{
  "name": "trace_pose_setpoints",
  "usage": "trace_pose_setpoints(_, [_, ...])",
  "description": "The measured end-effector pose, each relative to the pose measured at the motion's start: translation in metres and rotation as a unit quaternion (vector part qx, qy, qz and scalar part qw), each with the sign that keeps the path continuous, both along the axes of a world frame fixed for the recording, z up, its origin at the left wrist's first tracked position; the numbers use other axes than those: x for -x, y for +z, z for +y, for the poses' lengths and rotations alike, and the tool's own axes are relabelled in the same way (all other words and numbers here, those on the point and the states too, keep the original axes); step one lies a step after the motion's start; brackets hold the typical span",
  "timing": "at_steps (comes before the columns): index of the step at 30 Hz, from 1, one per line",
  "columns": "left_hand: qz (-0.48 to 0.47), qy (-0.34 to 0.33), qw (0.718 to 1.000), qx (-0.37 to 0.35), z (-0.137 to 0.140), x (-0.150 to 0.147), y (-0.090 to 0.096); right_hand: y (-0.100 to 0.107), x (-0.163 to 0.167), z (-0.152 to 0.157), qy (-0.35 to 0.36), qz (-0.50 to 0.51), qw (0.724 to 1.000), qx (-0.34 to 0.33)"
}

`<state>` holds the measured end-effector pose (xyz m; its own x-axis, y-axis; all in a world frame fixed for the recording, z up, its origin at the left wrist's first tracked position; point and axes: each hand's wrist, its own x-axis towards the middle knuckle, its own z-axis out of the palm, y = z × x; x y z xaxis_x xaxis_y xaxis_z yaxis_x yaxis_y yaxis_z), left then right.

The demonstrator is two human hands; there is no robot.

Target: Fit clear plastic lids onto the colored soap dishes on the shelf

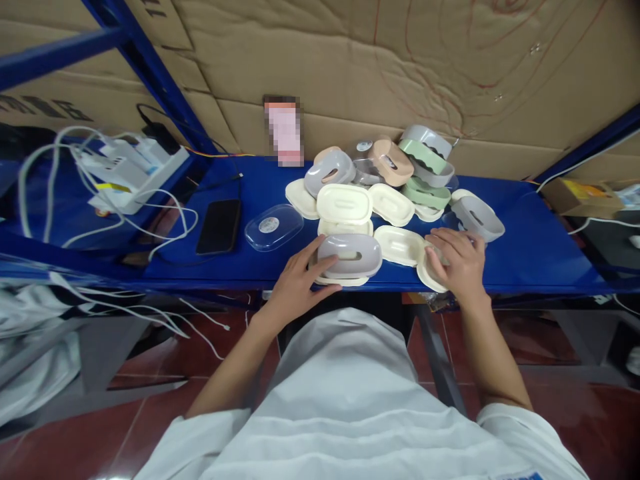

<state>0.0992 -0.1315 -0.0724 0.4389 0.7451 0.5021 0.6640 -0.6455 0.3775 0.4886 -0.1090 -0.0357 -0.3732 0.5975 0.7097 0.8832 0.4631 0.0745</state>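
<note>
My left hand (296, 279) rests against the left end of a grey soap-box shell (351, 256) that sits on a cream tray at the front edge of the blue shelf (530, 253). My right hand (457, 261) lies palm down on a cream tray (429, 272) to the right, fingers spread over it. Between the hands lies another cream tray (399, 244). Behind the grey shell stands a stack of cream boxes (345, 205).
A pile of grey, green, peach and cream soap-box parts (420, 167) fills the back of the shelf. A clear lid (273, 227) and a black phone (219, 225) lie to the left. A white power strip with cables (125, 170) sits far left. Cardboard lines the back.
</note>
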Motion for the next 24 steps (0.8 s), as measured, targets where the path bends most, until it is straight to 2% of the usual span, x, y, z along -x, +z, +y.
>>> trace_pose_setpoints(3, [0.026, 0.011, 1.0, 0.005, -0.001, -0.001, 0.0, -0.001, -0.017, 0.018, -0.007, 0.01, 0.999, 0.038])
trace_pose_setpoints(6, [0.027, 0.003, 1.0, 0.014, -0.001, 0.0, 0.001, -0.001, -0.016, 0.022, -0.014, 0.02, 0.998, 0.06])
trace_pose_setpoints(11, [0.013, -0.012, 1.0, 0.022, 0.0, 0.003, 0.0, -0.008, 0.004, -0.019, -0.068, 0.022, 0.993, 0.094])
trace_pose_setpoints(14, [0.015, -0.008, 1.0, 0.026, 0.0, 0.004, -0.001, -0.019, 0.002, -0.041, -0.117, -0.002, 0.987, 0.109])
trace_pose_setpoints(18, [0.018, -0.011, 0.999, 0.03, 0.0, 0.004, -0.001, -0.029, -0.031, -0.043, -0.157, -0.002, 0.977, 0.142])
trace_pose_setpoints(24, [0.009, -0.028, 0.999, 0.037, -0.001, 0.006, 0.001, -0.031, -0.094, -0.018, -0.17, 0.026, 0.967, 0.186])
